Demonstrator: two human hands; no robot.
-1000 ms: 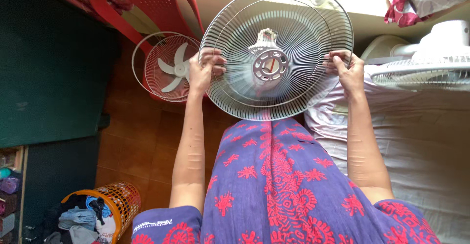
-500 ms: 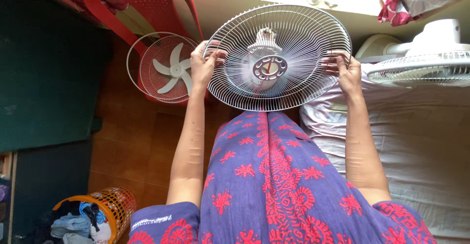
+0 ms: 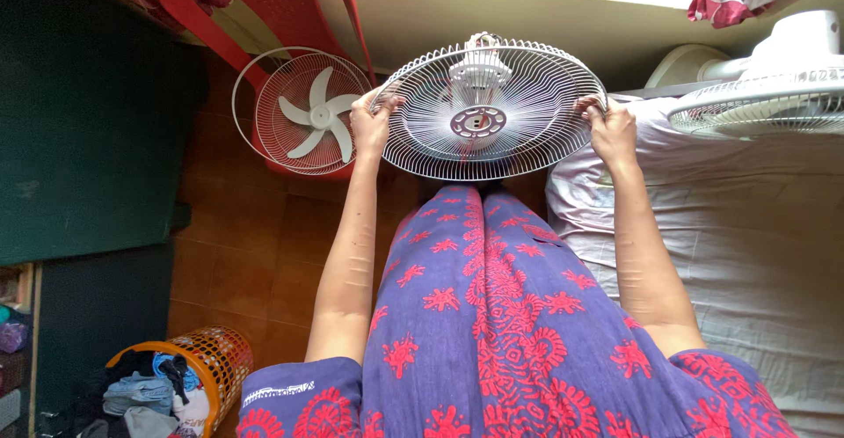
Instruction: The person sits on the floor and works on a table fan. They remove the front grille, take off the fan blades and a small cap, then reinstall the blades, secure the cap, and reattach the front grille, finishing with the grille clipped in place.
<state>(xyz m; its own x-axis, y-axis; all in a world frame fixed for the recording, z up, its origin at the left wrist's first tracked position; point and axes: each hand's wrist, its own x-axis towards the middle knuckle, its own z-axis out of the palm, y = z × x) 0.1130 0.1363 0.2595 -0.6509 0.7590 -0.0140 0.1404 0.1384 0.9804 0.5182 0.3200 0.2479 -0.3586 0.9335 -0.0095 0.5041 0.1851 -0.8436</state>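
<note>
Round white wire fan guard with motor housing (image 3: 492,113) held in mid-air above lap, between both hands. Disc tilted, seen as ellipse; long axis runs left–right; hub faces toward camera and down. Left hand (image 3: 374,121) clamped on left rim; right hand (image 3: 611,130) clamped on right rim. Second white bladed fan (image 3: 303,113) left, against red plastic chair (image 3: 264,7). Orange mesh basket of clothes (image 3: 198,363) near left.

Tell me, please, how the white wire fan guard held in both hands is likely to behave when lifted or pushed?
The fan guard is thin open wire, so probably light for its size. The left hand and right hand grip opposite rims, suggesting it may flex or wobble if held one-sidedly. Being round, it could roll on edge.
</note>
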